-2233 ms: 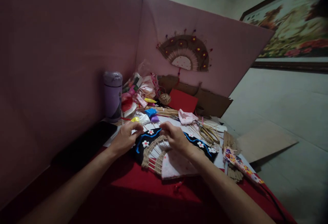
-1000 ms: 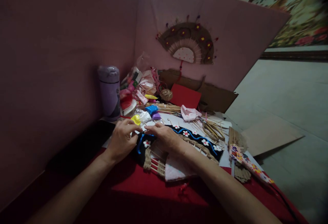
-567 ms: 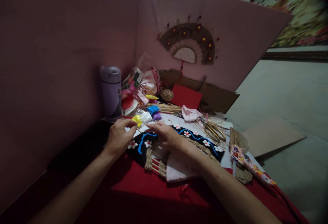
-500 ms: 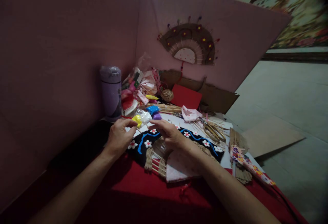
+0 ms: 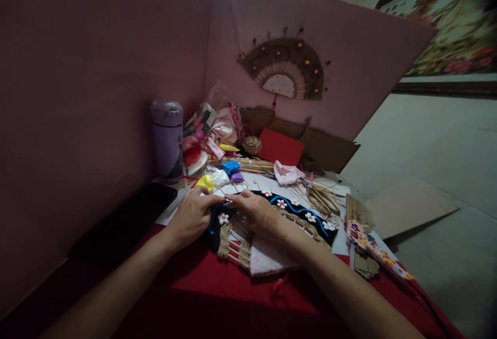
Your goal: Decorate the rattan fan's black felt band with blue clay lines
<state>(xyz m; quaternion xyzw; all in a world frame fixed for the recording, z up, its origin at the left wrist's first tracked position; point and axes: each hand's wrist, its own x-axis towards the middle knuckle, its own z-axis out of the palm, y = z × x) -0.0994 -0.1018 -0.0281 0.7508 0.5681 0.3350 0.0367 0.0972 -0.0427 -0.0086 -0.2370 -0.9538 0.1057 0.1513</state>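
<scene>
A handmade fan (image 5: 295, 212) lies in front of me, its black band decorated with white flowers and a wavy blue line. Below that are woven twine and a pale cloth section. My left hand (image 5: 191, 216) is at the fan's upper left edge, its fingers drawn together. From the other side my right hand (image 5: 258, 216) reaches over the band, thumb and forefinger close to the left fingertips. Both sets of fingertips meet near the ends of thin sticks on the rim. Whatever they pinch is too small to make out.
Behind the hands lie yellow clay (image 5: 205, 182), a blue packet (image 5: 230, 166) and a purple packet (image 5: 236, 176). A purple flask (image 5: 167, 142) stands left, near a dark phone (image 5: 161, 194). Scissors (image 5: 320, 199) and a flowered glue gun (image 5: 378, 251) lie right. Another fan (image 5: 287, 64) hangs behind.
My left hand has moved right and slightly down, away from the yellow clay. My right hand has lowered a little, and the fingertips of both hands have come together over the fan's edge.
</scene>
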